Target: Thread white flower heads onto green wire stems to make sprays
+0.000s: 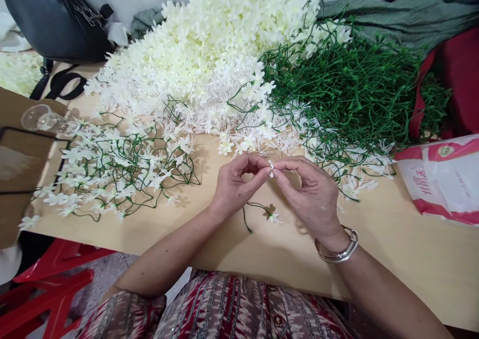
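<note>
My left hand [239, 181] and my right hand [309, 194] meet over the table, both pinching one small white artificial flower [271, 169] between thumb and fingertips. Most of that flower is covered by the fingers. Just below them, a green stem [245, 221] with a white blossom [275, 217] lies on the wood. Beyond the hands spreads a big heap of white artificial flowers [209, 44], with thin white stamens [202, 114] at its near edge. To its right is a tangled pile of green plastic stems [348, 84]. Flowers joined to stems [116, 164] lie left of my left hand.
A clear plastic cup [39, 118] lies on its side at the left. Behind it sits a black bag [60, 19] with its strap. A pink-and-white packet [445, 179] and a red bag [464, 79] are at the right. Red stools [56, 299] stand below the table edge.
</note>
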`<state>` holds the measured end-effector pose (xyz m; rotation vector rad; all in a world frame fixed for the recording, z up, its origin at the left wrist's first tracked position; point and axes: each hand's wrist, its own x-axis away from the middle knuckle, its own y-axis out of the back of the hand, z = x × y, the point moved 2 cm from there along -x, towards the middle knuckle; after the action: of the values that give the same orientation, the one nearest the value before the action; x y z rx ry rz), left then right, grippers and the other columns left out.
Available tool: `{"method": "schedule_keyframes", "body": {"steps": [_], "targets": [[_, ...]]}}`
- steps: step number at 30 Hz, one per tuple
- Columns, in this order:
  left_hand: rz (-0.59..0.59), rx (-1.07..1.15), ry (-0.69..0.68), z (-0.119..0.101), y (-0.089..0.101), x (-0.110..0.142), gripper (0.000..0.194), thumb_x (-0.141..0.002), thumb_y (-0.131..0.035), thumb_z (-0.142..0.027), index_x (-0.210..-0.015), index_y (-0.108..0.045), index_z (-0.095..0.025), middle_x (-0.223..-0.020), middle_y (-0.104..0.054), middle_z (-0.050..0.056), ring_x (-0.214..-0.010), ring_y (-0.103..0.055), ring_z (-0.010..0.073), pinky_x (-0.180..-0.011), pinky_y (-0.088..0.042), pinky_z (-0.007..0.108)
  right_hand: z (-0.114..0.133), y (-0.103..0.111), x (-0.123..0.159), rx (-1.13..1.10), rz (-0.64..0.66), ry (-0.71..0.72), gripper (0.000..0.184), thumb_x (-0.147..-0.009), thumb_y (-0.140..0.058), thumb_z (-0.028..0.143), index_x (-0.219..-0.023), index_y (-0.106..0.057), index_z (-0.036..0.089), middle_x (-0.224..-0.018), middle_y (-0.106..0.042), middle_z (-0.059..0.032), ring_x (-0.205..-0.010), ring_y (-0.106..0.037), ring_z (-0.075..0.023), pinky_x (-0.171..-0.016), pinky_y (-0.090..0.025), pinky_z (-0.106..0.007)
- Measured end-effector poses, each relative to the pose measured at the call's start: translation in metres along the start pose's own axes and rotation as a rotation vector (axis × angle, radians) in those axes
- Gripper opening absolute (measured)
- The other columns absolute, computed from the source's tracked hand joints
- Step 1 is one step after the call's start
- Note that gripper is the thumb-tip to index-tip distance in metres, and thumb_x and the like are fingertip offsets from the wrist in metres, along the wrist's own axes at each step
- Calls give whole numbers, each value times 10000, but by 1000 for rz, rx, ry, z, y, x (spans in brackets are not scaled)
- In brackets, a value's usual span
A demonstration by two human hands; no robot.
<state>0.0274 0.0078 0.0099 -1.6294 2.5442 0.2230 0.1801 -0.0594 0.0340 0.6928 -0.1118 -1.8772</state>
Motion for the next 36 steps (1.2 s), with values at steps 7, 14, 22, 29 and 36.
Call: {"method": "schedule_keyframes", "body": {"steps": [7, 14, 22, 29, 36], "targets": [[18, 107, 100, 1, 0, -1, 305, -890, -852, -481, -916, -771, -188, -902, -786, 55, -774, -694, 128, -762, -580, 261, 1, 1, -1, 39, -6, 10, 92, -981, -702, 203, -944, -730, 282, -936, -816, -20, -879, -785, -213, -843, -656, -385], [14, 214, 192, 3, -1, -1, 321, -838, -907, -476, -908, -795, -184, -890, -802, 50, -786, -718, 129, -769, -596, 256, -2, 1, -2, 58, -11, 46, 87, -981, -705, 185, -949, -731, 263, -938, -816, -23, -874, -785, -206, -825, -658, -380], [32, 300, 237, 3, -4, -1, 312, -821, -932, -438, -934, -801, -178, -915, -813, 46, -838, -740, 127, -848, -616, 267, -3, -1, -1, 123, -50, 103, 112, -983, -695, 183, -969, -737, 286, -951, -826, -31, -897, -802, -228, -846, -672, -409], [35, 289, 266, 1, -4, -3, 355, -779, -951, -499, -905, -826, -192, -887, -829, 49, -794, -744, 137, -795, -625, 276, -3, 0, -3, 100, -51, 103, 142, -971, -702, 149, -965, -719, 290, -936, -808, -25, -879, -787, -220, -824, -653, -385], [37, 260, 234, 0, -2, -4, 348, -790, -942, -507, -901, -825, -198, -873, -830, 42, -781, -745, 141, -778, -630, 283, -2, 2, -2, 106, -29, 105, 139, -978, -694, 148, -979, -721, 284, -956, -807, -26, -903, -790, -221, -847, -658, -391]]}}
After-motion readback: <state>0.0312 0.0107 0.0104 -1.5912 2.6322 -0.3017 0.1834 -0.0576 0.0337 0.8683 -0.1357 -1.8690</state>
